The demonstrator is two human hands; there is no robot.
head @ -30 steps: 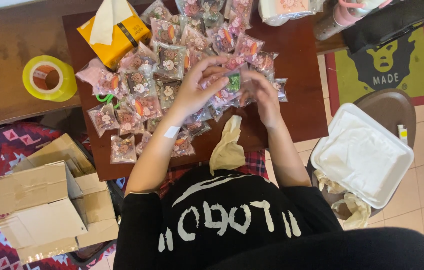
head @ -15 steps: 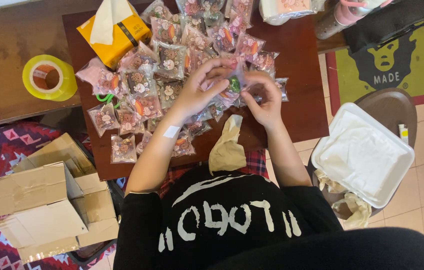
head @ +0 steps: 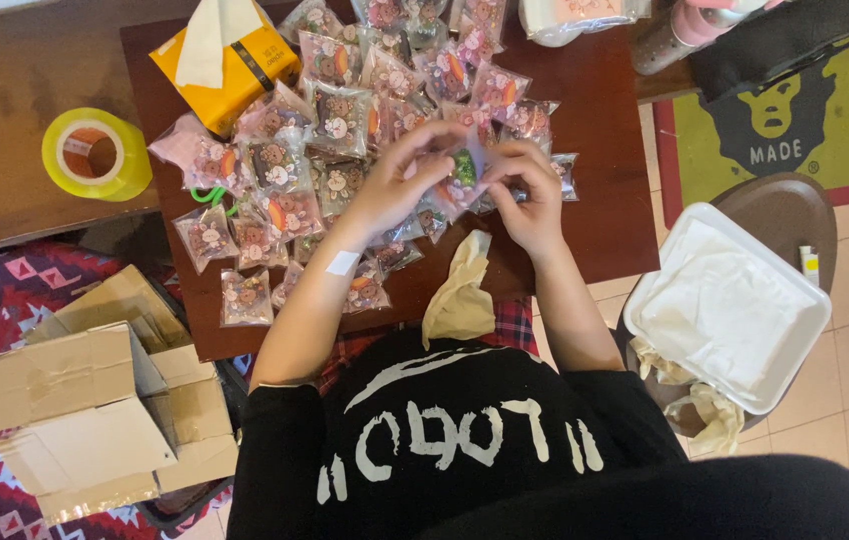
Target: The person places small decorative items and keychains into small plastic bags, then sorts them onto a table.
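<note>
My left hand (head: 400,180) and my right hand (head: 527,190) are raised together over a dark red wooden table (head: 605,200). Between their fingertips they pinch one small clear patterned bag (head: 463,172) with something green inside. Under and behind the hands lies a pile of several similar small patterned bags (head: 345,110), spread across the table's far and left parts. A white plaster (head: 343,262) is stuck on my left forearm. A crumpled beige glove (head: 460,295) lies at the table's near edge between my arms.
An orange tissue box (head: 230,65) stands at the table's far left. A yellow tape roll (head: 95,155) sits on a wooden bench to the left. Cardboard boxes (head: 75,400) lie on the floor at left. A white foam container (head: 730,305) rests on a stool at right.
Both hands have lifted a small bag from the pile and brought it together between the fingertips; the right hand has shifted slightly toward me.
</note>
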